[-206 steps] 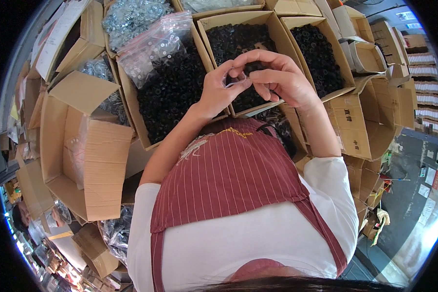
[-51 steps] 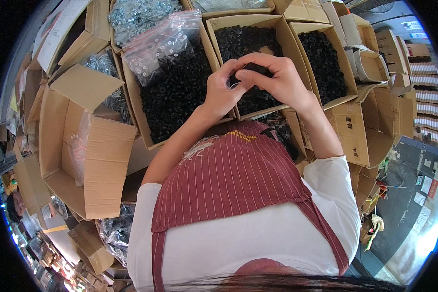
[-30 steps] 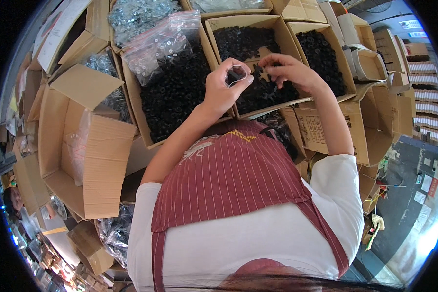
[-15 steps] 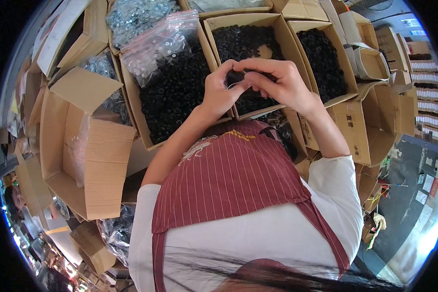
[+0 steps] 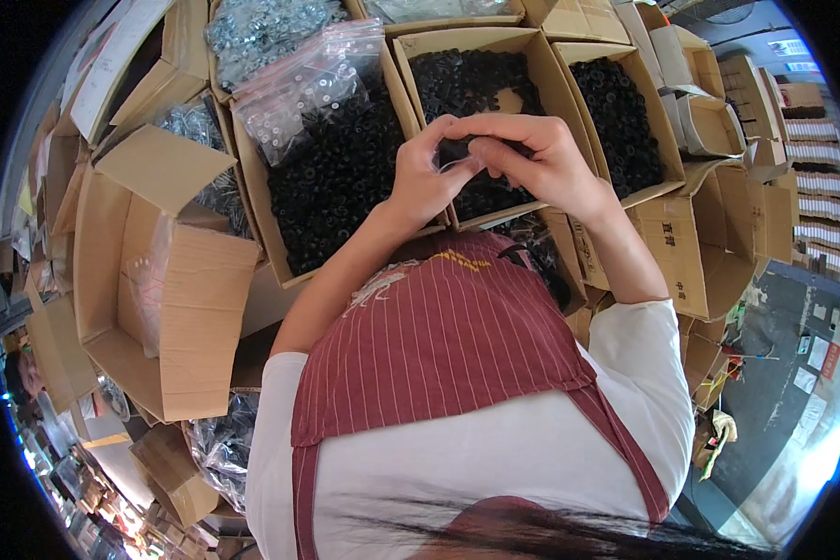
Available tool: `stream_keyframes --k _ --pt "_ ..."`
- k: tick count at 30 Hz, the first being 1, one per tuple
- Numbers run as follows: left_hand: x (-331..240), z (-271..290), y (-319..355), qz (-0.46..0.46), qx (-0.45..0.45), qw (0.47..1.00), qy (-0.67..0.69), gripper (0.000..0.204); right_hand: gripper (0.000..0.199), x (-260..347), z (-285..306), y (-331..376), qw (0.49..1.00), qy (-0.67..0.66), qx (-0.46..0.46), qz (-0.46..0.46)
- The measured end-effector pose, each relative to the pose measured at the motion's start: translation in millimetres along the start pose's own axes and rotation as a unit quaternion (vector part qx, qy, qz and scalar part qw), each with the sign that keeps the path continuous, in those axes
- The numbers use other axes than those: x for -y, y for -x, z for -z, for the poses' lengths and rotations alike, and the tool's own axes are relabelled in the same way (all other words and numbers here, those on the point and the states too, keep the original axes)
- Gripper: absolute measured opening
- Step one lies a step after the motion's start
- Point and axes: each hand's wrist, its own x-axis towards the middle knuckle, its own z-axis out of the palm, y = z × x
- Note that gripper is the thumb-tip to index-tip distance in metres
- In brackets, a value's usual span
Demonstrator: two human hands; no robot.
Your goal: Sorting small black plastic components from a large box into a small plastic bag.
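Over the middle box of black parts, my left hand [image 5: 427,171] and my right hand [image 5: 535,161] meet at the fingertips. Between them they pinch a small clear plastic bag [image 5: 455,164]; only a thin, shiny edge of it shows, and my fingers cover the rest. Both hands are closed, the right thumb pressed against its bent forefinger. Below lies the cardboard box [image 5: 553,98] with small black parts [image 5: 467,79]. Just left of my left hand, many black ring-shaped parts [image 5: 331,191] fill another box.
Zip bags of small white-and-dark washers [image 5: 313,89] lie on the left box. A third box holds black rings [image 5: 616,121] at the right. Light metallic parts [image 5: 261,37] fill a box at the back left. An open carton [image 5: 201,322] stands near left; another empty-looking carton [image 5: 719,247] stands right.
Almost nothing differs. My fingers have shifted slightly around the clear bag, and both arms stay in place.
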Motion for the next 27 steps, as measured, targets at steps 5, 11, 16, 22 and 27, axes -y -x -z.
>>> stream_keyframes --k 5,11,16,22,27 --pt "1.3 0.3 0.3 0.006 0.025 0.999 0.032 0.029 0.027 -8.8 -4.5 1.9 1.000 0.027 0.007 0.008" --pt "0.7 -0.8 1.5 -0.008 0.013 1.000 -0.010 0.033 0.031 3.5 -0.6 0.1 0.999 0.030 0.012 -0.023" --pt "-1.8 1.0 0.9 0.010 0.022 0.999 -0.022 0.030 0.031 9.5 6.3 -0.7 0.998 -0.016 0.024 -0.056" --pt "-10.6 -0.2 -0.8 0.006 0.015 0.998 -0.058 0.021 0.023 -4.5 8.9 -4.1 0.996 -0.051 -0.029 -0.074" --pt "-11.4 -1.2 -0.5 -0.017 0.012 0.998 -0.051 0.016 0.022 -48.1 22.5 -12.3 0.984 -0.018 -0.005 -0.176"
